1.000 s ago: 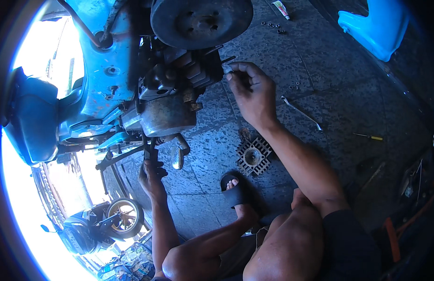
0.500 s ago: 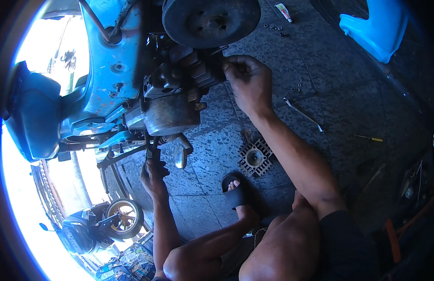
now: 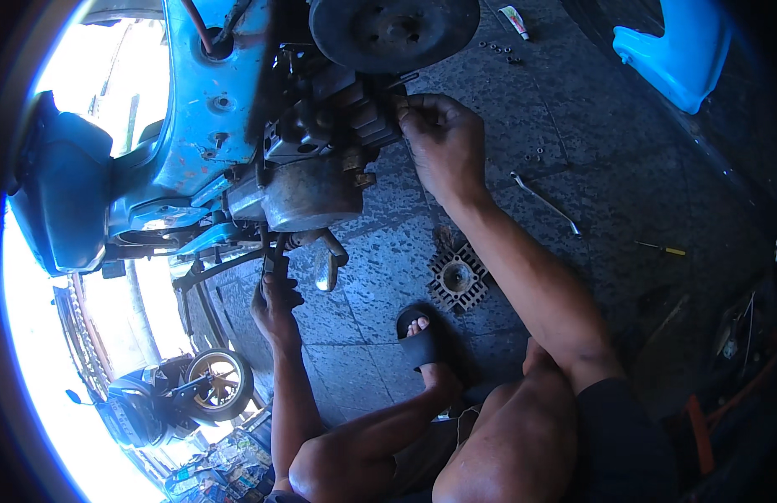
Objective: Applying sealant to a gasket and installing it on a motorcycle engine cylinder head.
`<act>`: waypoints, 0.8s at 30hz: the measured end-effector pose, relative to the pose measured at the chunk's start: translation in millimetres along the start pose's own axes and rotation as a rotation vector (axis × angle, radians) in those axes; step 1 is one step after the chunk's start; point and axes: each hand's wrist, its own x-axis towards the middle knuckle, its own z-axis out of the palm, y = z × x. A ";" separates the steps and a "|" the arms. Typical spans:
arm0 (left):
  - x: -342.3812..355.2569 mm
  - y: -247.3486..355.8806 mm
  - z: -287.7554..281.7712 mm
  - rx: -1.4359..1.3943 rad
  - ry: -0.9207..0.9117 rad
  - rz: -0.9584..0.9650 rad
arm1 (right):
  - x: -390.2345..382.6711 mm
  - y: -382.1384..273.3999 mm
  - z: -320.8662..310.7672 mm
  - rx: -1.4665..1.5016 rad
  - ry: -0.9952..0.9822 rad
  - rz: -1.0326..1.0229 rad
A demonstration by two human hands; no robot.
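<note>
A partly stripped blue scooter (image 3: 208, 126) fills the upper left, with its engine exposed. My right hand (image 3: 445, 138) is closed in a pinch at the right edge of the dark finned engine cylinder (image 3: 367, 113). Whatever lies between its fingertips is hidden. Lower down, my left hand (image 3: 275, 306) is wrapped round a dark bar (image 3: 275, 260) that hangs below the round metal engine cover (image 3: 309, 199). A bare metal pedal (image 3: 326, 272) sits just right of that hand. On the floor between my foot and right forearm lies a finned cylinder head (image 3: 457, 277).
A wrench (image 3: 543, 204) and a yellow-handled screwdriver (image 3: 661, 248) lie on the dark tiles at right. Several small nuts (image 3: 499, 49) and a tube (image 3: 514, 23) are farther off. A blue body panel (image 3: 678, 59) stands far right; another motorbike (image 3: 166, 402) is lower left.
The scooter and engine appear slightly higher and farther right in view. Both hands keep their grips, with the right fingers still at the cylinder's edge.
</note>
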 end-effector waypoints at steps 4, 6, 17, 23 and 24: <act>0.8 -3.4 -1.0 0.000 0.009 -0.003 | 0.3 -1.9 0.2 -0.003 -0.044 -0.026; 1.6 -4.8 -1.4 0.012 0.001 -0.012 | 0.7 -1.5 -1.0 0.010 -0.077 -0.014; 2.6 -8.8 -5.6 0.055 -0.024 -0.019 | -6.5 -4.4 1.3 0.029 -0.097 -0.134; 3.2 -8.7 -8.6 0.043 -0.056 0.008 | -13.1 22.0 -83.5 -0.070 -0.424 0.022; 3.3 -8.4 -8.1 0.062 -0.036 -0.006 | -21.6 27.6 -110.9 -0.251 -0.415 0.073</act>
